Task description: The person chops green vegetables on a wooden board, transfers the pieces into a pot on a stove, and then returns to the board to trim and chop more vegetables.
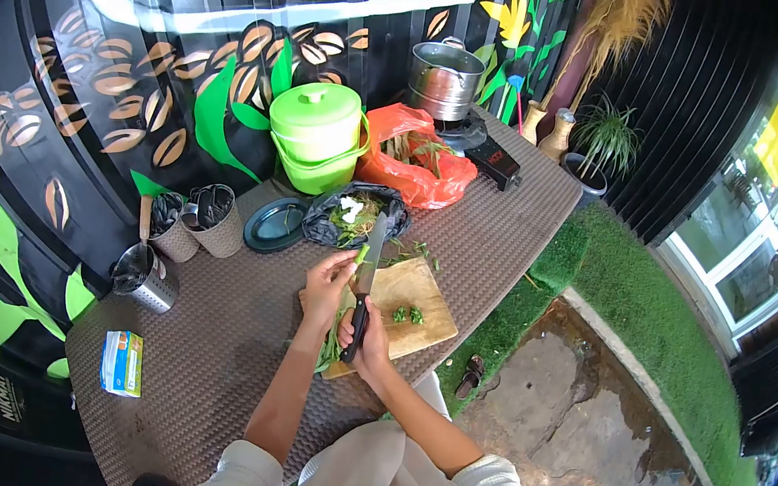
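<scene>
My right hand (372,334) is wrapped round the black handle of a knife (373,261), whose blade points away from me. My left hand (331,282) pinches a green stem (362,255) close beside the blade. Below both hands lies a wooden cutting board (434,309), with small chopped green pieces (408,314) on it. More long green leaves (330,350) rest at the board's near left edge, partly hidden by my hands. Just beyond the board, a black plastic bag (322,218) holds green trimmings and something white.
A blue-green plate (275,225), lime green lidded container (316,130), red plastic bag (444,192) and metal pot (444,82) on a black stove (496,163) stand along the back. Cutlery holders (214,231) and a blue-white packet (123,364) are at the left.
</scene>
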The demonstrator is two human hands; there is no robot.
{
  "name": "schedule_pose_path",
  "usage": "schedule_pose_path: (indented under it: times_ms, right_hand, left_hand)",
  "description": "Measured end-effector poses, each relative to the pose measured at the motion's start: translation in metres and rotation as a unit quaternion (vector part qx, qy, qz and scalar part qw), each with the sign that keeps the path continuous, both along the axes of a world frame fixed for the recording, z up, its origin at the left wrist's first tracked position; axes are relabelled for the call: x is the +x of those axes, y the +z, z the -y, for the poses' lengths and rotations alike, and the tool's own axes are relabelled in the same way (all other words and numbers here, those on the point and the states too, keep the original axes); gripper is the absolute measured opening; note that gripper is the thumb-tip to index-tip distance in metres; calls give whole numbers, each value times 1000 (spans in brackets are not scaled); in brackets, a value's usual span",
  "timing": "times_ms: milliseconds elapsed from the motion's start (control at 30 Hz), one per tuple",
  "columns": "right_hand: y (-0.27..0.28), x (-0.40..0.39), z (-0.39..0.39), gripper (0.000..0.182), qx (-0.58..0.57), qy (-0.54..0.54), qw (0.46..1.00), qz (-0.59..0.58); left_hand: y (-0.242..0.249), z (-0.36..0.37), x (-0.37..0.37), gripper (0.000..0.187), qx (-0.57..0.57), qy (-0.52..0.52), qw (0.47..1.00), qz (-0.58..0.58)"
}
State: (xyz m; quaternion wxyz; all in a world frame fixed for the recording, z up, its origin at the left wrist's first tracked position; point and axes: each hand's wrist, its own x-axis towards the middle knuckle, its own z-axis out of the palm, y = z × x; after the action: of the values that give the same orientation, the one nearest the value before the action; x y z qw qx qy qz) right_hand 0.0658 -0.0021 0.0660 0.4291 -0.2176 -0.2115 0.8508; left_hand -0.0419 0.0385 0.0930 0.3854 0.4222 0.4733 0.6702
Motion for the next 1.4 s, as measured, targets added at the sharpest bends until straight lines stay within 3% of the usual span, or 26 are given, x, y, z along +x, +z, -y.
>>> schedule_pose_path:
  times_ms: [200, 433, 733, 933, 967, 1033, 1133, 1200, 1267, 1333, 1400]
  right_hand:
    - [19, 2, 6, 54, 13, -18, 999, 45]
    - [9, 0, 0, 55, 6, 17, 1000, -1]
    - [19, 2, -2, 59, 30, 13, 998, 51]
    - [21, 1, -1, 48, 7, -48, 992, 119]
    - [20, 0, -1, 33, -10, -55, 990, 131]
    - [12, 0, -5, 28, -26, -61, 987, 143]
    - [-2, 12, -20, 34, -80, 27, 987, 139]
    - [-4, 19, -31, 40, -88, 100, 982, 133]
    - [3, 29, -38, 43, -98, 119, 975, 163]
    - [6, 39, -42, 42, -73, 155, 956, 240]
    - [6, 42, -35, 44, -83, 122, 970, 194]
  left_hand:
    - [-5, -1, -6, 24, -1, -12, 999, 33]
    - [-6, 4, -7, 28, -16, -59, 997, 54]
    - [-9, 4, -3, 26, 21, -67, 994, 85]
    - [-1, 7, 1, 22, 18, -56, 998, 38]
    - [1, 8, 4, 20, 5, -54, 998, 31]
    - [1, 7, 5, 19, -8, -51, 998, 23]
    - [1, 5, 2, 17, -43, -2, 998, -38]
    - [-2, 4, -6, 18, -1, 21, 992, -121]
    - [-14, 1, -16, 23, 1, -20, 996, -90]
    - [-19, 3, -22, 30, -78, -92, 993, -6]
    - [-19, 5, -29, 41, -122, -123, 984, 40]
